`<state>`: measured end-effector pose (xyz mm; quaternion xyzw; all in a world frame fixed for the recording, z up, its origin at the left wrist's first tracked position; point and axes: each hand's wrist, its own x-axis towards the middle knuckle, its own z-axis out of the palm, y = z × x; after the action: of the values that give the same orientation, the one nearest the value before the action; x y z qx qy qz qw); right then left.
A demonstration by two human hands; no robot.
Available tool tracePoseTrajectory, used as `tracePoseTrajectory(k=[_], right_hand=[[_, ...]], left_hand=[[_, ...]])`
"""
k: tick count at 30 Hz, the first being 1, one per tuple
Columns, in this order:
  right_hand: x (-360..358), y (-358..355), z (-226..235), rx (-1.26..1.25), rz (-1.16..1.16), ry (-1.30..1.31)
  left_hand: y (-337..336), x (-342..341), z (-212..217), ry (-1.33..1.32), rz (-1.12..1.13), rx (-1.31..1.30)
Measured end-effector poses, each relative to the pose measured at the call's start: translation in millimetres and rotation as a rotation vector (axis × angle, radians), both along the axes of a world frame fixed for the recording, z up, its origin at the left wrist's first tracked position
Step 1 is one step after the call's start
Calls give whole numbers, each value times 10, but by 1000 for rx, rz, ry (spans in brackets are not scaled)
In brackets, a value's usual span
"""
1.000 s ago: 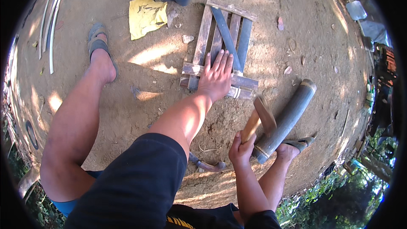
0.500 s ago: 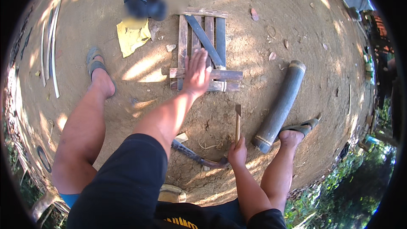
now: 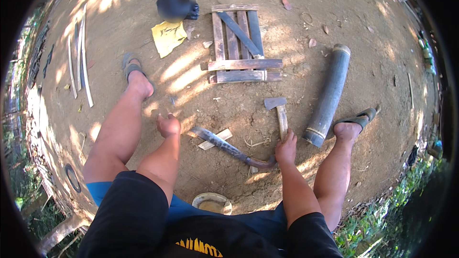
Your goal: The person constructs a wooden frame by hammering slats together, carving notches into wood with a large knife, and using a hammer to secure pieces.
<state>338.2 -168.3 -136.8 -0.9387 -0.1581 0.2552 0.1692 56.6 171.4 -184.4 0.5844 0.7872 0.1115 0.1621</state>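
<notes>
My right hand point(image 3: 285, 149) is wrapped round the lower wooden handle of a hatchet point(image 3: 282, 119), its grey head pointing away from me above the dirt. My left hand point(image 3: 169, 125) hangs lower left with fingers curled; whether something small sits in them I cannot make out. Between the hands lies a long dark-bladed machete point(image 3: 224, 149) with a curved brown handle, across a pale wood chip point(image 3: 210, 143). Farther off, a slatted bamboo frame point(image 3: 245, 65) rests flat, one dark slat lying diagonally over it. Neither hand touches the frame.
A thick bamboo section point(image 3: 330, 93) lies right, beside my sandalled foot. Yellow sheet point(image 3: 169, 37) and a black plastic bag point(image 3: 192, 11) lie far left. Pale strips point(image 3: 85, 57) lie beyond my left foot. A round container point(image 3: 213, 196) stands close to me.
My left hand has left the slatted frame and come back toward me, its fingers now curled. The hatchet has turned, so its head shows broadside. The whole view has shifted.
</notes>
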Motion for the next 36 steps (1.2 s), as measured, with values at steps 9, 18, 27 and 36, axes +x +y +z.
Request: tracePoseTrajectory(k=[9, 18, 27, 36], right_hand=[[-127, 20, -118, -35, 42, 3], [-73, -99, -245, -22, 105, -26], [-93, 54, -138, -89, 32, 45], [-93, -7, -194, -69, 74, -9]], left_hand=[[248, -371, -213, -363, -86, -56], [471, 271, 31, -202, -164, -178], [551, 363, 66, 54, -209, -216], [394, 431, 46, -486, -176, 82]])
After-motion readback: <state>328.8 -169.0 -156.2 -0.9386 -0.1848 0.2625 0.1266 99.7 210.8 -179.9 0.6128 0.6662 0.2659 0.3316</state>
